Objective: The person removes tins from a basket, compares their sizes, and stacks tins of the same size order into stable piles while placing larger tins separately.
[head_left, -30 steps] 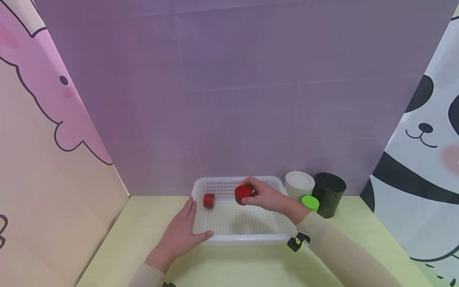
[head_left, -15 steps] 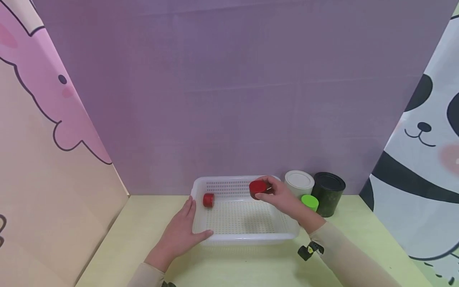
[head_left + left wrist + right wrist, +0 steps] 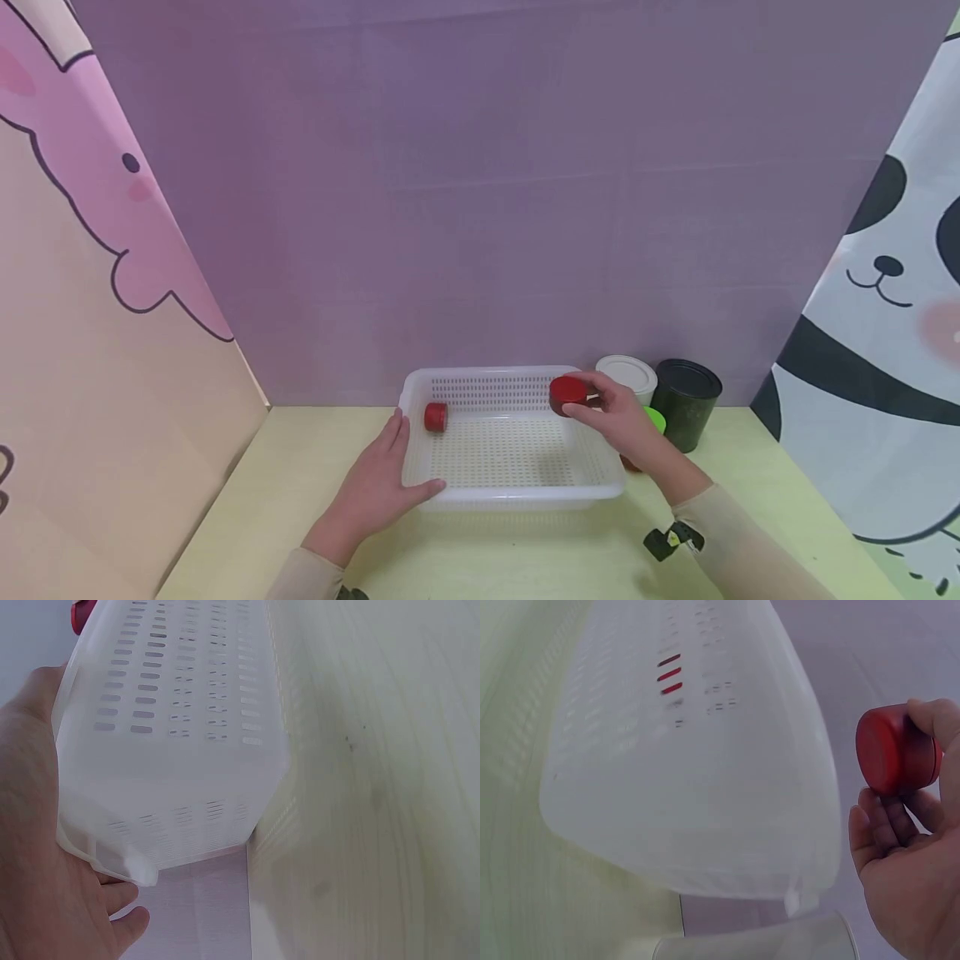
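Note:
My right hand point(image 3: 618, 415) holds a small round red tin point(image 3: 568, 395) between thumb and fingers, raised over the right side of a white perforated plastic basket point(image 3: 517, 494). In the right wrist view the tin point(image 3: 896, 748) shows a seam near one end, and the hand is beyond the basket's rim. A second red tin point(image 3: 436, 417) lies on its side in the basket's left part. My left hand point(image 3: 375, 487) rests at the basket's front left corner, its fingers straight along the left side and the thumb extended on the front rim.
Right of the basket stand a white-lidded can point(image 3: 628, 373), a black can point(image 3: 686, 404) and a green-lidded container point(image 3: 657, 419), partly hidden by my right hand. All are on a pale wooden table point(image 3: 480, 558) before a purple backdrop point(image 3: 480, 208).
The right hand has moved to the right with the red tin, from over the basket's middle to its right side. The left hand and the other tin have stayed in place.

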Motion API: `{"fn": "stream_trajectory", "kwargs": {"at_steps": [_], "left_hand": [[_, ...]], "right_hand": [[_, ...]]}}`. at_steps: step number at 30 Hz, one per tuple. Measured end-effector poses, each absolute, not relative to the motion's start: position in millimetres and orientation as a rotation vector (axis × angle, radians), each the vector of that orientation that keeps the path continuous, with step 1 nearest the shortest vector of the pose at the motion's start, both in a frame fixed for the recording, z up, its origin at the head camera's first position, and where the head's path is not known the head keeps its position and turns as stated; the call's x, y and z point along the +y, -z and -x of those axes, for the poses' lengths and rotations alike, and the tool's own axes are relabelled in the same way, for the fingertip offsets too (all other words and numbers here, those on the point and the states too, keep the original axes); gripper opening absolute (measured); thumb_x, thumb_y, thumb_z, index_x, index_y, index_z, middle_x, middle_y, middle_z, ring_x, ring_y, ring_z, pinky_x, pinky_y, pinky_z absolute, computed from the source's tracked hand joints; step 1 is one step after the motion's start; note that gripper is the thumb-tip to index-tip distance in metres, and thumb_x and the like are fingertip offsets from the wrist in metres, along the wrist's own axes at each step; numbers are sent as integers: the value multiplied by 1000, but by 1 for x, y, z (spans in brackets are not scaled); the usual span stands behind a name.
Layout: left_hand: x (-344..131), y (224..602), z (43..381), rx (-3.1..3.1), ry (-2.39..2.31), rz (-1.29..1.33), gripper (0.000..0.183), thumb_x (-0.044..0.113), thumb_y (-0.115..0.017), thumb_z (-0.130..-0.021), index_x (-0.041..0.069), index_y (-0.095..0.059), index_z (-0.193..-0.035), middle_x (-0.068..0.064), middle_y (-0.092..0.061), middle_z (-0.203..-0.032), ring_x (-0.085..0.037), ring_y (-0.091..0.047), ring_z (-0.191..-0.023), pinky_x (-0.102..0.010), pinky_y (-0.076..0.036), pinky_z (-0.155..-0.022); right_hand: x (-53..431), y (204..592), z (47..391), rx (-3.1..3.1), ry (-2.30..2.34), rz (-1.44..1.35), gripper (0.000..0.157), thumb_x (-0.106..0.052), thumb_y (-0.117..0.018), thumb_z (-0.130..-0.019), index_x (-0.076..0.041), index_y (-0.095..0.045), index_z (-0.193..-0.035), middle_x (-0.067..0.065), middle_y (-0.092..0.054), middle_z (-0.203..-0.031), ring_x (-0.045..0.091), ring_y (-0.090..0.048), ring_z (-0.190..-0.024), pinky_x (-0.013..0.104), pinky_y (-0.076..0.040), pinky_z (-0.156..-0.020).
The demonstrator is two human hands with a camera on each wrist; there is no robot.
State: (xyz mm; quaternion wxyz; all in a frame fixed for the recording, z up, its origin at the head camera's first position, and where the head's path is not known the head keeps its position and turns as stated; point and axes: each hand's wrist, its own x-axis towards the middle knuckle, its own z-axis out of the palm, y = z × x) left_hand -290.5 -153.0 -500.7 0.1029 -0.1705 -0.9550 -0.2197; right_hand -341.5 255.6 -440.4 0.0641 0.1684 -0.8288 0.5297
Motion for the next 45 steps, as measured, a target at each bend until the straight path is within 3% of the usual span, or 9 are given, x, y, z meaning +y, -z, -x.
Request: {"fn": "stream_trajectory", "kwargs": {"at_steps": [5, 12, 17, 26, 33, 37, 40, 45], "left_hand": [[-153, 500, 290, -2829, 641, 504, 127, 85, -64, -93, -7, -26, -171, -22, -17, -182, -40, -25, -167, -53, -31, -132], [-153, 501, 290, -2812, 679, 499, 122, 77, -71, -94, -8, -28, -170, -23, -20, -181, -41, -28, -166, -55, -34, -131], [-153, 502, 290, -2799, 686, 504, 124, 80, -69, -93, -8, -28, -170, -23, -21, -181, -41, -30, -165, -55, -36, -130], [-151, 501, 289, -2786, 688, 498, 118, 69, -78, -94, -8, -29, -170, -23, -21, -181, -41, -29, -165, -54, -34, -130], [-151, 501, 289, -2795, 704, 495, 120, 71, -75, -94, -8, -28, -170, -23, -20, -181, -41, -27, -166, -55, -33, -131], [-151, 501, 290, -2785, 708, 498, 120, 71, -75, -94, -8, -28, -170, -24, -21, -181, -41, -28, -165, -55, -34, -131], [-152, 502, 290, -2780, 703, 502, 120, 74, -73, -94, -8, -28, -170, -24, -21, -181, -41, -29, -165, -55, -34, -130], [-152, 501, 289, -2785, 707, 503, 122, 76, -72, -94, -8, -28, -170, -24, -21, -181, -42, -29, -165, -55, -34, -130]], "right_hand": [[265, 440, 336, -2503, -1579, -448, 60, -23, -84, -101, -9, -61, -155, 19, -70, -136, 35, -68, -117, 27, -62, -86], [278, 445, 331, -2484, -1563, -374, 62, -28, -86, -100, -13, -63, -155, 15, -72, -137, 33, -70, -120, 27, -61, -90], [286, 447, 327, -2473, -1538, -349, 63, -29, -85, -101, -12, -62, -157, 16, -73, -137, 33, -70, -122, 28, -62, -85], [304, 450, 324, -2440, -1415, -256, 62, -28, -86, -100, -11, -63, -155, 16, -75, -136, 16, -69, -113, 22, -59, -84], [317, 454, 321, -2429, -1411, -193, 67, -32, -83, -103, -7, -57, -159, 20, -66, -146, 34, -65, -126, 14, -57, -85], [325, 458, 322, -2424, -1408, -169, 69, -35, -81, -104, -5, -53, -160, 22, -63, -151, 39, -61, -132, 10, -53, -87], [330, 461, 322, -2421, -1412, -153, 70, -37, -79, -105, -5, -52, -161, 23, -62, -152, 36, -60, -133, 10, -54, -87], [338, 466, 320, -2416, -1371, -129, 68, -37, -78, -106, -5, -53, -160, 22, -64, -150, 20, -62, -125, 9, -54, -87]]}}
